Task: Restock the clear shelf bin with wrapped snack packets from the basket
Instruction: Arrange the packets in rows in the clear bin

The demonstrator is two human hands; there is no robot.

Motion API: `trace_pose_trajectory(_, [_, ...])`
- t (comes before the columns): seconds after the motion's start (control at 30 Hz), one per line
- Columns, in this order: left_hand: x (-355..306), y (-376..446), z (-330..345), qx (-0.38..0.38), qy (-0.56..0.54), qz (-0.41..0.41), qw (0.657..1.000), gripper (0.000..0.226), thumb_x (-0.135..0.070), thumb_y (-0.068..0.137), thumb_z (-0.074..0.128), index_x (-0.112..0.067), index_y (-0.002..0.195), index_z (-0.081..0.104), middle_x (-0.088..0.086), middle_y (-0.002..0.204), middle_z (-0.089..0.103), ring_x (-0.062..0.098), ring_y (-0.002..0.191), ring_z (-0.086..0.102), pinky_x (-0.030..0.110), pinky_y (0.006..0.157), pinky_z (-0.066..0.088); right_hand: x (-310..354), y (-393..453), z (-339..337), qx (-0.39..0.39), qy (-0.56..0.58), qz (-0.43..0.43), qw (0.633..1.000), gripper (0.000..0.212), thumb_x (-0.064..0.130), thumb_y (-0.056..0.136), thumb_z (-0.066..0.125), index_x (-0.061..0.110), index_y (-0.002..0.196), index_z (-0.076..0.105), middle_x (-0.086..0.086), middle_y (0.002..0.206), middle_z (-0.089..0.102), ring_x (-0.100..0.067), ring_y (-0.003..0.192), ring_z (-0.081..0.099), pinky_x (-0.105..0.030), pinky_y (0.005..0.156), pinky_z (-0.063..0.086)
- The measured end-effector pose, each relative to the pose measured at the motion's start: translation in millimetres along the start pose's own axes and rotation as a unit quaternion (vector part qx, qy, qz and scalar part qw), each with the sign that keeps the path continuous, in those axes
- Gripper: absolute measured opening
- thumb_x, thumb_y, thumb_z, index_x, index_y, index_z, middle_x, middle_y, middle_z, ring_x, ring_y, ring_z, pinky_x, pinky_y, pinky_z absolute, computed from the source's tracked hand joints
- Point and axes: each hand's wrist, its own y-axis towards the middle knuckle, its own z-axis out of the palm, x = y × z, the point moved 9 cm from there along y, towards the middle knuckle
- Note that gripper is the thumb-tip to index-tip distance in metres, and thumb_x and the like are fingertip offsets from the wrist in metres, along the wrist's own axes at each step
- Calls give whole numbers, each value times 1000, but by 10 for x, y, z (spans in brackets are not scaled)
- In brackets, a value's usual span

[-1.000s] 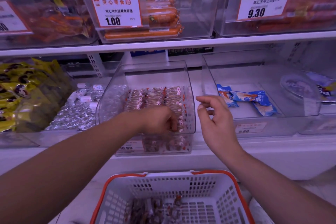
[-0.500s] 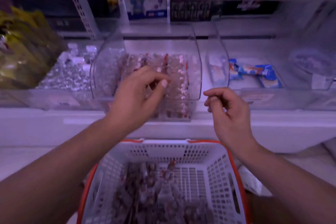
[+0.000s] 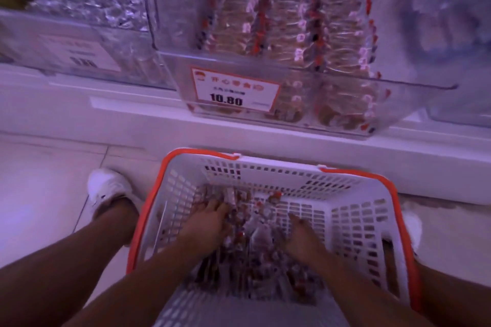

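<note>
Both hands are down in the white basket [image 3: 353, 223] with the orange rim, which sits on the floor just below the shelf. Left hand [image 3: 207, 223] rests on the heap of wrapped snack packets [image 3: 255, 244], fingers spread forward over them. Right hand [image 3: 303, 236] is on the same heap, fingers pointing into it. Motion blur: cannot tell whether either hand has yet closed on a packet.

Clear shelf bin [image 3: 265, 61] stands directly above, behind the 10.80 price tag [image 3: 235, 91]. Packets already inside stand on edge in neat rows, filling centre and right; the left part looks emptier.

Step in hand, by my reading: gathering a batch. To do it well, collect several packets facing one way, squared between both hands, so they drop in on edge. Slippery wrappers; a modest stack seems safer than a big scoop.
</note>
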Motion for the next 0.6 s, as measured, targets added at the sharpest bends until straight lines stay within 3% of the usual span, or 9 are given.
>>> trace_pose_trajectory(0.1, [-66, 268, 80, -29, 46, -4, 999, 61, -44, 93, 38, -26, 151, 32, 11, 139, 47, 38, 124, 48, 46, 113, 32, 44, 209, 409, -1, -64, -8, 998, 95, 57, 78, 57, 15, 155, 19, -16, 152, 30, -37, 134, 36, -43, 107, 37])
trace_pose_trajectory(0.17, [-132, 420, 100, -37, 73, 2, 997, 58, -36, 94, 41, -28, 151, 31, 11, 141, 44, 37, 123, 48, 47, 111, 32, 25, 214, 579, 0, -130, -7, 992, 103, 62, 76, 56, 14, 156, 11, -17, 153, 24, -38, 137, 30, -45, 106, 38])
trace_pose_trajectory(0.27, [-223, 591, 194, -11, 110, 26, 994, 53, -32, 95, 42, -30, 148, 37, 11, 149, 36, 35, 125, 45, 48, 111, 25, 79, 144, 620, -48, -127, -45, 990, 87, 62, 81, 52, 19, 151, 23, -10, 135, 39, -33, 120, 46, -40, 91, 50])
trace_pose_trajectory(0.4, [-232, 575, 296, 7, 133, 60, 989, 47, -26, 87, 51, -24, 134, 54, 14, 142, 42, 36, 118, 51, 51, 114, 25, 205, 44, 753, -40, -118, -89, 988, 84, 57, 83, 50, 22, 154, 21, -7, 131, 44, -30, 119, 47, -38, 92, 46])
trace_pose_trajectory(0.47, [-233, 498, 237, -8, 86, 86, 993, 45, -19, 80, 59, -20, 125, 61, 11, 135, 49, 35, 113, 55, 46, 110, 34, 212, 59, 743, -42, -87, -70, 993, 76, 47, 81, 58, 24, 149, 33, -5, 129, 47, -28, 121, 47, -36, 94, 47])
trace_pose_trajectory(0.6, [-73, 279, -83, -94, -182, 91, 974, 25, -4, 75, 63, -16, 97, 70, 3, 111, 66, 28, 96, 65, 36, 83, 53, 214, 111, 534, -78, -16, -50, 996, 35, 35, 76, 67, 24, 110, 69, -2, 107, 61, -25, 102, 60, -31, 86, 48])
